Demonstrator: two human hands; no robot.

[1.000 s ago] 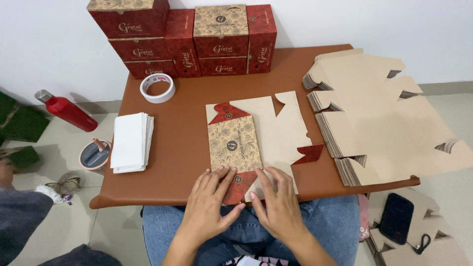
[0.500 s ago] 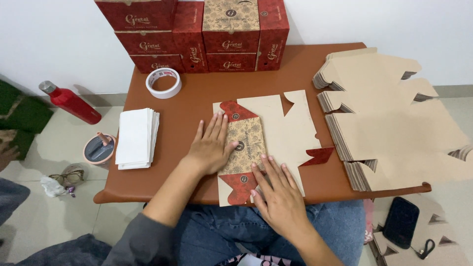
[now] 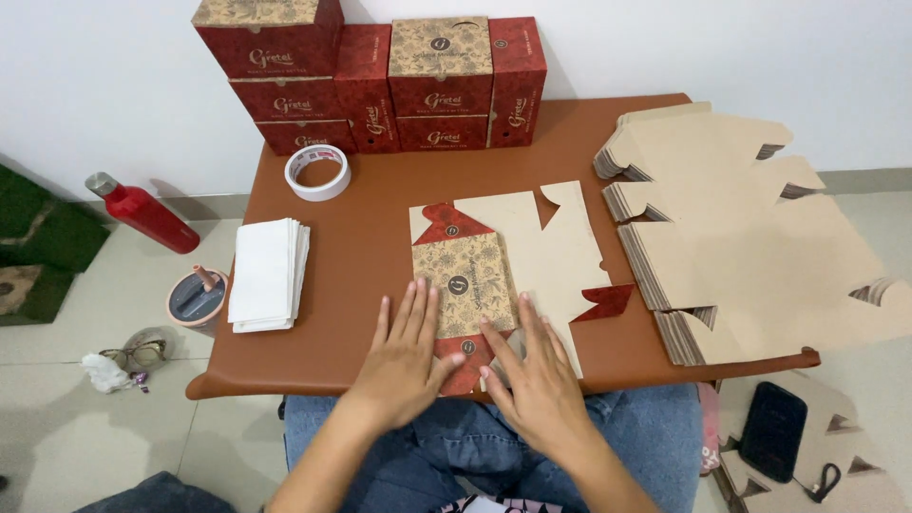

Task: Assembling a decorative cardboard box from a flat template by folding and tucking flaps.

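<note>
Head: tape roll (image 3: 317, 172) beside napkins (image 3: 268, 275)

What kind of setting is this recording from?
Probably a small home or workshop box-packing spot: a stack of flat cardboard blanks, assembled red boxes against the wall, and a tape roll on a small brown table.

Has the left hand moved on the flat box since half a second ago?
Yes. The left hand has slid back toward the person: before it lay on the patterned panel of the flat box, now it rests at that panel's near edge.
</note>
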